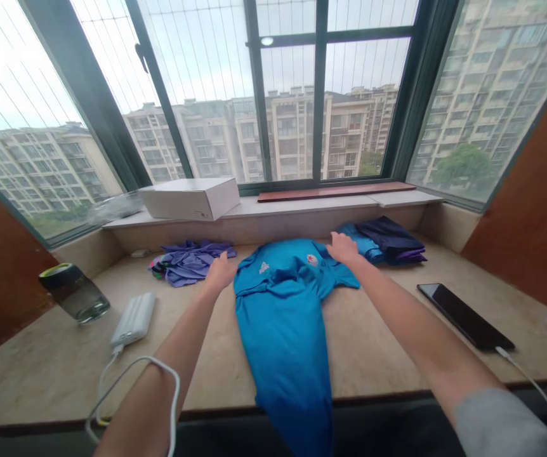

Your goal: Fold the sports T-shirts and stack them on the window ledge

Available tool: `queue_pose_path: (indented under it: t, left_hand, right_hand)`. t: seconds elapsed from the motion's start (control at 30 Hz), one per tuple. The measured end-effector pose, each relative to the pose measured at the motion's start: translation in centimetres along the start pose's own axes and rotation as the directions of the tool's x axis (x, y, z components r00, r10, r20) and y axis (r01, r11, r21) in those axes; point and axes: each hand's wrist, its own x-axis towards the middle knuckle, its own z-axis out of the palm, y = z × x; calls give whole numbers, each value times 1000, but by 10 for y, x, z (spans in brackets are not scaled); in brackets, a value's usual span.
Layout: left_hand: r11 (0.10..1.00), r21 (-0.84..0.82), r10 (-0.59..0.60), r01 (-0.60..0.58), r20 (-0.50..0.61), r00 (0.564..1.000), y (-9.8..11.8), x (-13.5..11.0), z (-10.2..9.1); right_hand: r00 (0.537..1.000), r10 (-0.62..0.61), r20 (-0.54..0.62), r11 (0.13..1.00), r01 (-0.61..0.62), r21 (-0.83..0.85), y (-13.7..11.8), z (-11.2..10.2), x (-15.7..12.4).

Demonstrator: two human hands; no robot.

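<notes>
A bright blue shirt [283,317] lies lengthwise on the stone sill, its lower end hanging over the front edge. My left hand [220,271] is closed on the shirt's left shoulder. My right hand [342,247] rests on the right shoulder near the sleeve, fingers curled onto the cloth. Both arms reach forward across the sill.
A crumpled purple garment [188,260] lies at the back left, folded dark and blue clothes [384,240] at the back right. A white power bank [134,317] with cable, a tipped bottle [74,293], a phone [464,315] and a white box [190,197] surround the shirt.
</notes>
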Motion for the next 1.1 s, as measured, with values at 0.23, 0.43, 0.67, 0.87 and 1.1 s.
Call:
queue_pose_path:
  t: [0.23,0.43,0.67,0.87,1.1]
  left_hand:
    - [876,97,374,-473,483,792,29,-81,45]
    - [728,91,424,-680,720,550,45,-192,28]
    - [565,137,592,-814,620,515,17,-255,34]
    - [680,-29,686,-733,378,622,23,-236,27]
    - [754,-48,623,-655,367,691,37,-244,10]
  right_hand:
    - [954,-231,194,973,223,62,4,46,-72]
    - [877,-440,190,879,378,292,17,39,-163]
    - [900,-260,350,852,44,522,9,32,-264]
    - [779,-229,584,870,-105,481,-2,68,-295]
    - [749,-142,648,626,-439,644,-24,112,-305]
